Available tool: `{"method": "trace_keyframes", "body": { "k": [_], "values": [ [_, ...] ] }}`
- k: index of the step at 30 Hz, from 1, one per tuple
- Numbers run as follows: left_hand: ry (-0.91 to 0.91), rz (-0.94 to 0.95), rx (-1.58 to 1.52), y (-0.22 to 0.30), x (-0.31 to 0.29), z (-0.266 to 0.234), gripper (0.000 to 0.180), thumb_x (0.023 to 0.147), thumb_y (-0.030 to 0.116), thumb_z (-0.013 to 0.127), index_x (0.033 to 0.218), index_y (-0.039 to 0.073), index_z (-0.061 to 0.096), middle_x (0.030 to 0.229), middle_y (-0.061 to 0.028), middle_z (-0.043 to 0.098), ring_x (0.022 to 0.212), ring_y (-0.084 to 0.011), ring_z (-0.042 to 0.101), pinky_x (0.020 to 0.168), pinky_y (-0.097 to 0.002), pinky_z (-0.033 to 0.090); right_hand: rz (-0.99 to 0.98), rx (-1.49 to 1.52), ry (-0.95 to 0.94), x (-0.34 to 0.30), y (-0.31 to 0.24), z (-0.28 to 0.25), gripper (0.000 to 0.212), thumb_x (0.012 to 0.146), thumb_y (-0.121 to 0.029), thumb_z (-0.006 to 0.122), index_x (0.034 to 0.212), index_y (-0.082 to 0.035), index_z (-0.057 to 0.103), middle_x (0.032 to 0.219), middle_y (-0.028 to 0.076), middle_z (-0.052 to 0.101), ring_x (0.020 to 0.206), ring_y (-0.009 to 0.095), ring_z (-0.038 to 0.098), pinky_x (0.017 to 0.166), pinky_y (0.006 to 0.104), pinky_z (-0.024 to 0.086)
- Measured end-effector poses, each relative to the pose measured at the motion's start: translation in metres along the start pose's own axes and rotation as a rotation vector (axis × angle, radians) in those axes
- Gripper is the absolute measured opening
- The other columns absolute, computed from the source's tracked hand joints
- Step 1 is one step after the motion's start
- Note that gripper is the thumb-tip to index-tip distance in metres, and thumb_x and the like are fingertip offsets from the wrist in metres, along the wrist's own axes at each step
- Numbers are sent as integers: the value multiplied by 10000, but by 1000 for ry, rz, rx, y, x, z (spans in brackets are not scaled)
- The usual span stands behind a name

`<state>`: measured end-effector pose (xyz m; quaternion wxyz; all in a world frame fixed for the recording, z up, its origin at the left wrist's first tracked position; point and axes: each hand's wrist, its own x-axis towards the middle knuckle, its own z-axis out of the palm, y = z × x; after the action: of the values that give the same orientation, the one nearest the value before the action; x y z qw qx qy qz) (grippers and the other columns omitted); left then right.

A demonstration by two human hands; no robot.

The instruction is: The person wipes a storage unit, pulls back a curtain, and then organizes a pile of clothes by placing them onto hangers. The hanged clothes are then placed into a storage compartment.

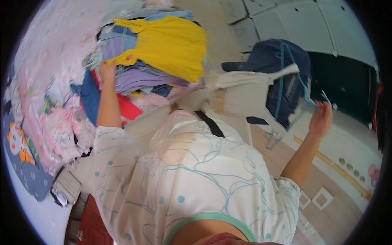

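My left hand (108,70) is closed on a strap of a yellow sleeveless dress (171,47). The dress lies spread over a pile of clothes at the edge of a bed. Beneath it show purple (141,80) and denim garments (124,38). Out to the right, my right hand (321,116) has its fingers bent together around the end of a thin light blue hanger (304,87). The hanger crosses in front of a dark navy bundle (261,57), which looks like a bag or cloth.
A white chair-like piece (241,92) stands beside the navy bundle. Pink bedding (53,36) covers the bed at left, with pink clothes (59,134) and a blue cushion with a cartoon animal (26,163). White cabinet panels (294,24) line the far right.
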<state>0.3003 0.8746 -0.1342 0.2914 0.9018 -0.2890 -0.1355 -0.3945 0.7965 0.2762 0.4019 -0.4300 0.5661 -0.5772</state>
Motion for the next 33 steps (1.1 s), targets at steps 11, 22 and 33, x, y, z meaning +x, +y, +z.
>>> {"method": "trace_keyframes", "body": {
  "k": [11, 22, 33],
  "values": [
    [-500, 129, -914, 194, -101, -71, 168, 824, 82, 525, 989, 115, 523, 1114, -30, 569, 815, -73, 530, 589, -160, 377, 207, 26, -156, 17, -9, -15, 269, 942, -244, 463, 725, -86, 480, 608, 14, 416, 762, 184, 491, 936, 401, 348],
    [-1026, 923, -815, 378, -334, -40, 142, 805, 166, 603, 854, 54, 532, 831, -114, 565, 803, -308, 555, 702, -366, 442, 22, 34, -503, -1, 18, 38, 172, 879, -145, 564, 980, -7, 555, 797, 45, 523, 841, 177, 506, 954, 381, 334],
    [-1209, 960, -622, 389, -374, -24, 192, 792, 194, 620, 884, 35, 562, 855, -115, 595, 882, -326, 575, 706, -396, 467, 198, -113, -315, -14, 48, 69, 152, 852, -101, 592, 973, -9, 591, 917, 63, 604, 962, 176, 558, 928, 327, 376]
  ]
}}
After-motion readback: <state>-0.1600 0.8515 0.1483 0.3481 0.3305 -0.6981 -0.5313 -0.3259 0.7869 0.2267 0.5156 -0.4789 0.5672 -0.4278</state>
